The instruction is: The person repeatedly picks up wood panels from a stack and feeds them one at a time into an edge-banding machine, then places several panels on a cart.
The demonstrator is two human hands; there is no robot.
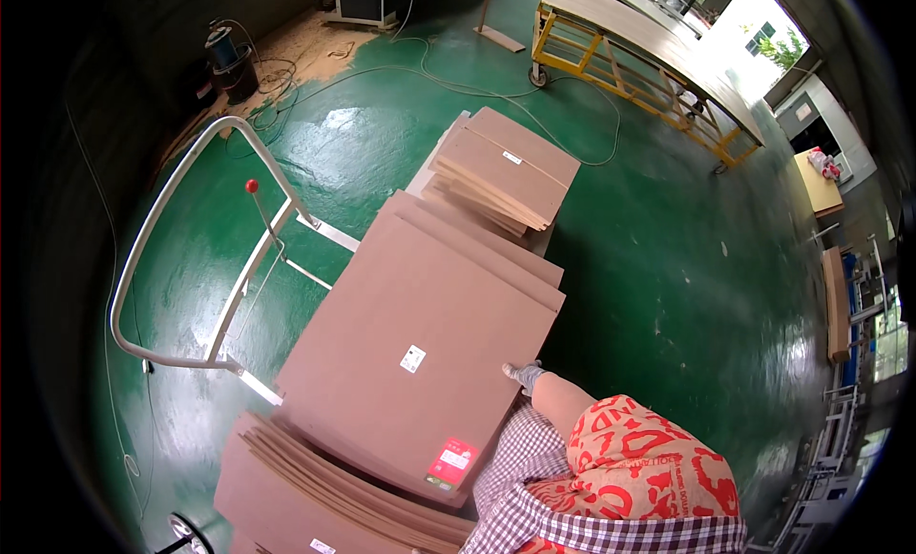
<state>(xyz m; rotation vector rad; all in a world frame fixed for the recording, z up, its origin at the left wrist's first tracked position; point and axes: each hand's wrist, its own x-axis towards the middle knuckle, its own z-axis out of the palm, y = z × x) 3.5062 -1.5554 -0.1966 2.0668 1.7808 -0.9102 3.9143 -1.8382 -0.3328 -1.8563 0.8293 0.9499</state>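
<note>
A large brown flat board (382,306), with a small white label (412,359) and a red label (452,461), tops a stack in the middle. At its right edge is my right hand (524,374) in a grey glove with bare fingertips. The hand is closed on the edge, and its lower fingers are hidden. My left hand is out of sight. Another stack of brown boards (286,487) fans out at the lower left. Beyond the large board, smaller brown boards (506,167) lie in a stack bound with a strap.
A white tubular cart handle (153,229) and a lever with a red knob (252,187) stand left of the boards. A yellow wheeled frame (611,62) carries a long panel at the back right. Cables (420,69) cross the green floor (668,268). A black bucket (234,77) stands at the back left.
</note>
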